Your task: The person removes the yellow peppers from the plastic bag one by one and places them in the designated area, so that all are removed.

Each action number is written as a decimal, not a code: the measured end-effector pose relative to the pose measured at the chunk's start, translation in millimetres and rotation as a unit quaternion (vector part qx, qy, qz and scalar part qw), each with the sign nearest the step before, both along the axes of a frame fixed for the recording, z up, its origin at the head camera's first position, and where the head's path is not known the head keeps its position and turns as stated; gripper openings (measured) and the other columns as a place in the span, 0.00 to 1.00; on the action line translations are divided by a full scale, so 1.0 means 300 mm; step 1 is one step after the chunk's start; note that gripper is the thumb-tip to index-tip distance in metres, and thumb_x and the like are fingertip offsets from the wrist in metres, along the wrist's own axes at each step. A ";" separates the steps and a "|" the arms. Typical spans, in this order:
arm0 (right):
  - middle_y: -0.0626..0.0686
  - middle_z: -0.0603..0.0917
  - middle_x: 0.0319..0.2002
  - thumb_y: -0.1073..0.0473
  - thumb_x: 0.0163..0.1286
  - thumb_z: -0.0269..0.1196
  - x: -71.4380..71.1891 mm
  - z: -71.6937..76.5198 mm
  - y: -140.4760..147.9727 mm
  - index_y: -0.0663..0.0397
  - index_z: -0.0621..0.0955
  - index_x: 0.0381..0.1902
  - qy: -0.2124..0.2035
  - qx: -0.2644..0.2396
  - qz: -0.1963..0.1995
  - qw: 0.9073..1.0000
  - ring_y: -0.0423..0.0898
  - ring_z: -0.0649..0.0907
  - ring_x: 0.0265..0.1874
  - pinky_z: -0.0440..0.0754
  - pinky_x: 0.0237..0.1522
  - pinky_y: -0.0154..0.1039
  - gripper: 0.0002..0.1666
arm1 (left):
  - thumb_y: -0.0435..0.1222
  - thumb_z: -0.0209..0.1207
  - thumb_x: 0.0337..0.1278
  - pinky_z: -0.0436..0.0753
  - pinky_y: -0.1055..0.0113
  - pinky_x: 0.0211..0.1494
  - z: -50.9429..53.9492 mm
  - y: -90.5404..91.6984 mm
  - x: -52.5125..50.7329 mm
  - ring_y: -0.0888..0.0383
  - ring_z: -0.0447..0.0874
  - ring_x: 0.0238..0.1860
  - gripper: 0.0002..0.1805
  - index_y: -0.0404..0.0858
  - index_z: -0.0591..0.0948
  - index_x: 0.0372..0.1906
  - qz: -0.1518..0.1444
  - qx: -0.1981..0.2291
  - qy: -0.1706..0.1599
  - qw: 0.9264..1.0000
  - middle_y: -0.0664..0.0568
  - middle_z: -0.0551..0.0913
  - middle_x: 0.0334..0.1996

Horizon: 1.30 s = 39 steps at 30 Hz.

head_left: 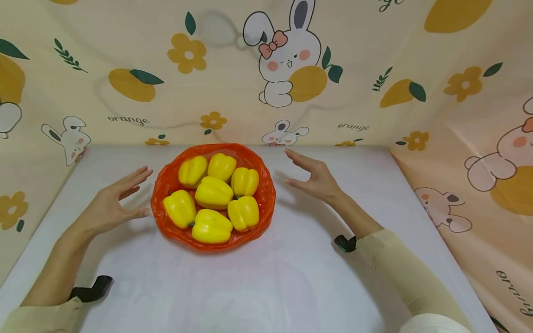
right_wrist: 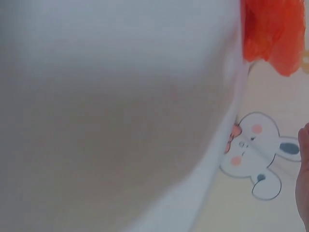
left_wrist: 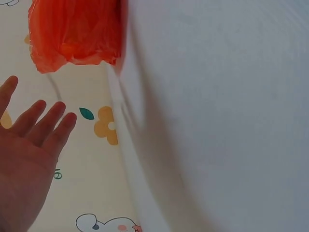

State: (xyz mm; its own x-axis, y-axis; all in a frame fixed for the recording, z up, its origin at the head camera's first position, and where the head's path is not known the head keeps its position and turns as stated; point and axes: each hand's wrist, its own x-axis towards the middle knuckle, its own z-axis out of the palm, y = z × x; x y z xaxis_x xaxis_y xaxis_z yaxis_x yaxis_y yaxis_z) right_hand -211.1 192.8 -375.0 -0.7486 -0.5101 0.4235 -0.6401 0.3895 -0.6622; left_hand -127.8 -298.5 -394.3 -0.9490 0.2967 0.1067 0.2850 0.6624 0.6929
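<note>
Several yellow bell peppers (head_left: 214, 193) lie inside a round container lined with red plastic (head_left: 266, 203), whose crinkled side (left_wrist: 75, 34) also shows in the left wrist view and, as a red edge (right_wrist: 275, 36), in the right wrist view. Just left of the container, my left hand (head_left: 112, 206) is held with fingers spread and thumb apart, touching nothing; its palm (left_wrist: 24, 164) shows in the left wrist view. On the other side, my right hand (head_left: 318, 180) hovers a short way from the rim, fingers extended and empty. Only a sliver of it (right_wrist: 303, 179) enters the right wrist view.
The container stands on a white tabletop (head_left: 250, 291) near its back edge. Behind and at both sides hangs a cream cloth (head_left: 225, 92) printed with rabbits, flowers and oranges. Black devices (head_left: 93, 289) (head_left: 345, 243) sit at both wrists, by the beige sleeves.
</note>
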 end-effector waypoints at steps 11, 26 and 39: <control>0.60 0.78 0.63 0.67 0.56 0.75 -0.047 -0.070 -0.090 0.63 0.74 0.67 -0.033 -0.017 0.043 0.998 0.59 0.79 0.60 0.77 0.61 0.53 0.40 | 0.42 0.71 0.55 0.76 0.70 0.62 -0.014 0.032 -0.018 0.36 0.67 0.68 0.48 0.53 0.59 0.78 -0.026 0.015 -0.057 0.998 0.47 0.59 0.76; 0.48 0.81 0.61 0.54 0.63 0.71 -0.061 -0.124 -0.177 0.52 0.78 0.65 -0.056 0.040 0.041 0.997 0.44 0.76 0.63 0.71 0.67 0.48 0.32 | 0.45 0.66 0.62 0.68 0.42 0.67 -0.032 0.051 -0.058 0.36 0.64 0.70 0.40 0.45 0.63 0.76 -0.047 0.020 -0.116 0.992 0.40 0.59 0.76; 0.47 0.76 0.66 0.50 0.61 0.73 -0.069 -0.153 -0.220 0.44 0.75 0.68 -0.057 0.130 0.030 0.989 0.48 0.71 0.64 0.69 0.68 0.52 0.38 | 0.41 0.66 0.61 0.71 0.37 0.64 -0.030 0.068 -0.074 0.35 0.66 0.66 0.41 0.42 0.61 0.76 -0.059 0.034 -0.140 0.988 0.34 0.60 0.73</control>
